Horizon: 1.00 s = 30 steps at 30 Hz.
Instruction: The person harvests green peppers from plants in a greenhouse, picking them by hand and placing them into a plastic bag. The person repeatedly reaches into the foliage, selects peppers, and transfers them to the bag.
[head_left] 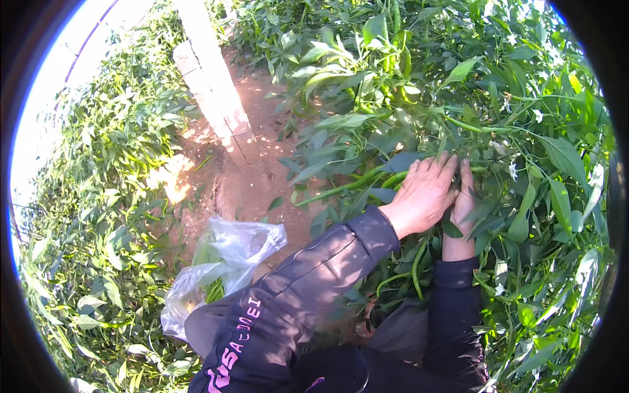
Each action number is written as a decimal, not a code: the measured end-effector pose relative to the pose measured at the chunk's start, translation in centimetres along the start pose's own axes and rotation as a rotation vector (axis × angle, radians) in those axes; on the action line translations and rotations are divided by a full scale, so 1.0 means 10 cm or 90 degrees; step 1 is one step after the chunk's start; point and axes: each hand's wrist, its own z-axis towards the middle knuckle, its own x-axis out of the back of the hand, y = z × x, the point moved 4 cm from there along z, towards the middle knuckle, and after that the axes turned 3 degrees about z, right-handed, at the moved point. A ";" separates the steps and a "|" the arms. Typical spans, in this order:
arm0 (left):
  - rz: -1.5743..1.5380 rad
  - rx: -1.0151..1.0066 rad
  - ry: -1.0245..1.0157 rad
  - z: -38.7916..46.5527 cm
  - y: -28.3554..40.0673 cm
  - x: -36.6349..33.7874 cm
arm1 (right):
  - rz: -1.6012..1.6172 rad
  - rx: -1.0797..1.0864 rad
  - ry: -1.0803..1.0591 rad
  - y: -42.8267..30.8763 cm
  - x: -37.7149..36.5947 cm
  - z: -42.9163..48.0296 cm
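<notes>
My left hand [426, 195] reaches into a pepper plant, back up, its bent fingers among the leaves. Long green chili peppers [353, 185] stick out to the left beside and beneath it; whether its fingers grip them cannot be told. Against it on the right is my right hand [464, 201], fingers pointing up and partly covered by leaves; what it touches is hidden. Another green pepper [416, 267] hangs below the hands. A clear plastic bag [241, 245] with green peppers [214, 291] inside lies at lower left, beside my leg.
Dense pepper plants with white flowers [513, 171] fill the right side, and more plants [123, 123] stand on the left. Between them runs a strip of reddish soil [260, 186]. A pale, sunlit post [211, 88] rises from it. A cluster of peppers [388, 93] hangs above the hands.
</notes>
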 end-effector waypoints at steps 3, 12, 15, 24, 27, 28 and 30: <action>0.040 0.070 -0.022 -0.23 -0.17 -0.03 | -0.130 0.053 0.020 -0.09 0.17 -0.05; 0.169 0.142 0.105 -0.20 -0.53 -0.30 | -0.019 -0.342 0.004 -0.13 0.04 -0.39; 0.137 0.111 0.152 -0.16 -0.58 -0.41 | 0.068 -0.470 -0.154 -0.05 -0.20 -0.74; -0.142 0.002 0.018 -0.22 -0.54 -0.36 | 0.177 -0.198 -0.029 0.16 -0.28 -0.10; -0.240 -0.045 -0.121 -0.24 -0.73 0.09 | 0.135 -0.148 0.006 0.20 -0.08 0.01; -0.347 0.116 -0.129 -0.24 -0.94 0.26 | 0.125 -0.133 0.003 0.18 -0.04 0.03; -0.535 0.282 0.001 -0.21 -1.43 0.71 | 0.100 -0.109 -0.021 0.15 0.01 0.00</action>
